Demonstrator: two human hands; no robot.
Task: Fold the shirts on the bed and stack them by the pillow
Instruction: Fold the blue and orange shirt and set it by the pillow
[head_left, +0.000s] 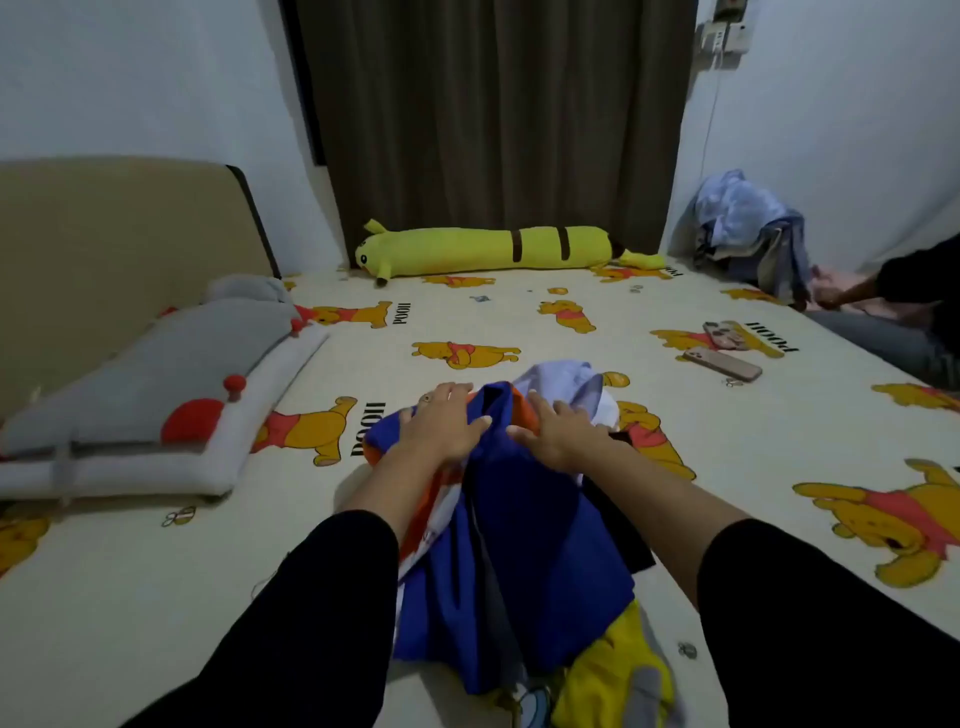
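A crumpled royal-blue shirt with orange and white panels (514, 545) lies on the cream bear-print bed sheet (519, 322), near the grey and white pillow with red spots (156, 395), off to that pillow's right. The left hand (447, 423) and right hand (558, 428) rest flat on the shirt's far end, fingers straight, gripping nothing. A pale lilac garment (563, 382) sits just beyond the fingertips. Farther from the pillow lie two pinkish phones (722, 364).
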